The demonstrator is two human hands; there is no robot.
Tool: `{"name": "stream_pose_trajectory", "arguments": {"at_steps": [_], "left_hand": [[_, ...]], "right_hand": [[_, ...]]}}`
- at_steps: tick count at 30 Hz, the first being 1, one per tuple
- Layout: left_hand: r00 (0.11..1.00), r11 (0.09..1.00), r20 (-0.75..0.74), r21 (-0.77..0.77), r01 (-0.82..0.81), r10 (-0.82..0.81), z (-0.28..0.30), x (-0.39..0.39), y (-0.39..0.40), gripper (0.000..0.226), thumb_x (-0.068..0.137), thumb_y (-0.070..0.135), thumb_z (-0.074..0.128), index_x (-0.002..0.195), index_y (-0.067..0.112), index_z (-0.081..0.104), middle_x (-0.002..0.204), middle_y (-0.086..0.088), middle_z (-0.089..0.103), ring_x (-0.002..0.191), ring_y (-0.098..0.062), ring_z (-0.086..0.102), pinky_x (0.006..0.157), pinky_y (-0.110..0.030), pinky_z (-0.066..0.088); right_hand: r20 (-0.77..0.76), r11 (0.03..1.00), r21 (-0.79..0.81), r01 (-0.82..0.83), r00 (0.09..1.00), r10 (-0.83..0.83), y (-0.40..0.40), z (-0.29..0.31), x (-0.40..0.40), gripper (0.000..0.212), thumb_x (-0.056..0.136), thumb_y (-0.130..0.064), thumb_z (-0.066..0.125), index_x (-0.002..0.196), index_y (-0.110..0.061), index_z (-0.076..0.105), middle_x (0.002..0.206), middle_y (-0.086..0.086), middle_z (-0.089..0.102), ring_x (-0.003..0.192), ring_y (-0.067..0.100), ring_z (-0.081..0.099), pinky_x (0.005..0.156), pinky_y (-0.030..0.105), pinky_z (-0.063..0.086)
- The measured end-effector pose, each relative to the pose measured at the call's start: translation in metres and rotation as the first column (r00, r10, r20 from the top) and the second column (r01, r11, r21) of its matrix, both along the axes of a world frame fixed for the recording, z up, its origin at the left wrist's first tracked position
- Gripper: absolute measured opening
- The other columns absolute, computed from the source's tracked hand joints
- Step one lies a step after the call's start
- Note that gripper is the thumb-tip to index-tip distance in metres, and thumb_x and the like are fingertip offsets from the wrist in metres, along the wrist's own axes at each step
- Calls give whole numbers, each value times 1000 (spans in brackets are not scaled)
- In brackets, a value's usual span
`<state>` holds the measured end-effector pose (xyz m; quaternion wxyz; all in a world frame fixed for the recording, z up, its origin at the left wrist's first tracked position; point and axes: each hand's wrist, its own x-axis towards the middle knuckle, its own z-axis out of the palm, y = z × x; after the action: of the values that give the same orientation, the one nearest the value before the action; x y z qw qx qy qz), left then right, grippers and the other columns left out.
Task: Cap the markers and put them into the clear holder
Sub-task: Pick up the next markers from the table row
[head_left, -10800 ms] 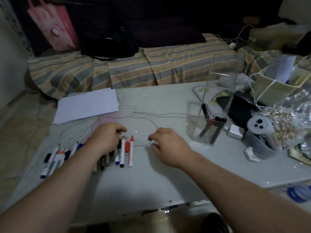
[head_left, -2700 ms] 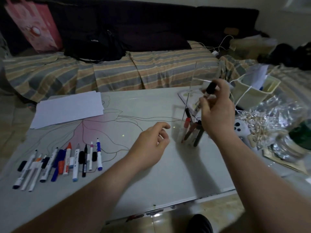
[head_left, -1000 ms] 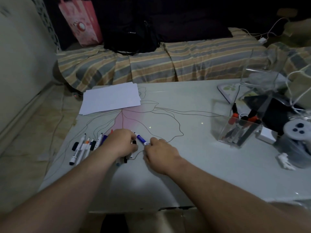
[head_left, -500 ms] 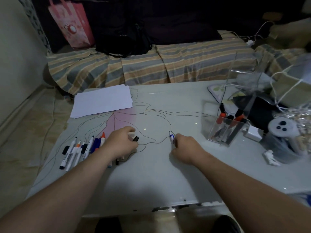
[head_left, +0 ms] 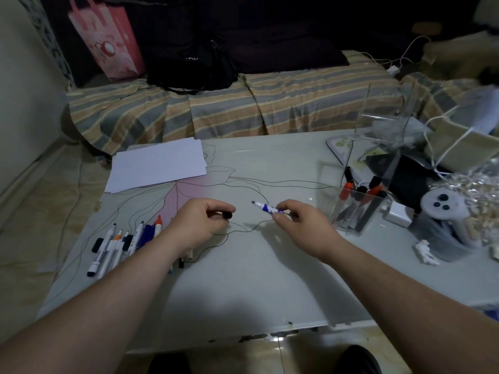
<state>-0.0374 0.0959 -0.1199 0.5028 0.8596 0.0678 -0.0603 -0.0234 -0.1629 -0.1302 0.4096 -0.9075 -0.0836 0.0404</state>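
Note:
My right hand (head_left: 299,225) pinches a white and blue marker (head_left: 266,207) with its bare tip pointing left. A little to the left, my left hand (head_left: 201,221) holds a dark cap (head_left: 228,215) between thumb and fingers, its open end facing the marker tip. The two are a short gap apart above the table (head_left: 243,279). Several loose markers and caps (head_left: 121,242) lie in a row at the left, partly hidden under my left forearm. The clear holder (head_left: 356,209) stands at the right with several capped markers inside.
A stack of white paper (head_left: 158,164) lies at the table's far left. Right of the holder sit a white controller (head_left: 442,209), a small white charger (head_left: 399,214), a dark case, a bag of clips and a tall clear stand (head_left: 383,117). A striped sofa runs behind.
Both hands have lifted off the table and turned toward each other. The right hand now holds the blue marker level with its tip aimed at the cap in the left hand.

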Motion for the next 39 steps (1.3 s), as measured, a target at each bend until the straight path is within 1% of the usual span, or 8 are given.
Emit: {"name": "stream_pose_trajectory", "arguments": {"at_steps": [4, 10, 18, 24, 29, 34, 36, 39], "left_hand": [[997, 992, 40, 115, 56, -61, 6, -2, -6, 28, 83, 22, 79, 106, 38, 78, 95, 23, 77, 97, -2, 70, 99, -30, 54], [991, 968, 68, 233, 97, -115, 11, -6, -14, 30, 81, 31, 82, 110, 39, 78, 96, 18, 76, 95, -6, 68, 94, -32, 55], [914, 859, 210, 462, 221, -348, 21, -10, -20, 23, 92, 32, 69, 115, 35, 75, 94, 7, 67, 91, -11, 59, 83, -31, 48], [892, 824, 290, 548, 142, -347, 21, -14, -31, 19, 100, 26, 57, 112, 24, 73, 96, 1, 69, 93, -19, 59, 80, -33, 45], [880, 823, 344, 562, 86, -327, 24, -16, -40, 15, 98, 24, 60, 107, 21, 73, 94, -1, 71, 91, -24, 62, 79, -37, 47], [885, 815, 308, 566, 124, -348, 42, -25, -58, 18, 91, 38, 62, 87, 22, 70, 79, 5, 66, 79, -17, 58, 70, -33, 45], [901, 860, 319, 499, 105, -295, 50, -29, -71, 26, 82, 42, 66, 73, 17, 63, 66, 3, 63, 67, -14, 56, 60, -32, 45], [910, 960, 368, 262, 97, -192, 58, -26, -89, 26, 81, 41, 75, 71, 21, 61, 62, 6, 60, 60, -9, 53, 56, -19, 41]], "right_hand": [[266, 961, -277, -12, 960, 89, 2, 8, -5, 22, 94, -52, 58, 107, -38, 69, 88, -8, 57, 86, 16, 56, 73, 34, 48], [370, 927, -375, 1, 917, 148, 7, 9, -9, 24, 94, -54, 56, 111, -40, 68, 91, -10, 54, 92, 21, 55, 70, 33, 47], [473, 877, -481, -13, 838, 272, 19, 11, -11, 25, 96, -51, 51, 104, -32, 66, 90, -5, 57, 81, 27, 53, 65, 40, 50], [524, 878, -479, 17, 808, 270, 26, 14, -12, 23, 95, -51, 60, 92, -29, 66, 80, -4, 59, 69, 29, 58, 55, 32, 38], [513, 896, -438, 66, 837, 190, 31, 17, -22, 23, 95, -51, 60, 92, -29, 65, 81, -4, 62, 67, 28, 61, 53, 33, 41], [396, 865, -499, -59, 872, 288, 16, 26, -23, 15, 99, -46, 51, 107, -35, 54, 88, -11, 61, 96, 22, 50, 82, 43, 42], [293, 847, -499, -183, 884, 364, 9, 31, -27, 14, 100, -39, 52, 112, -32, 53, 86, -7, 59, 98, 24, 51, 80, 41, 41], [266, 931, -275, -241, 911, 314, -6, 52, -27, 16, 100, -30, 58, 109, -18, 57, 89, 5, 65, 87, 26, 59, 68, 36, 39]]}}
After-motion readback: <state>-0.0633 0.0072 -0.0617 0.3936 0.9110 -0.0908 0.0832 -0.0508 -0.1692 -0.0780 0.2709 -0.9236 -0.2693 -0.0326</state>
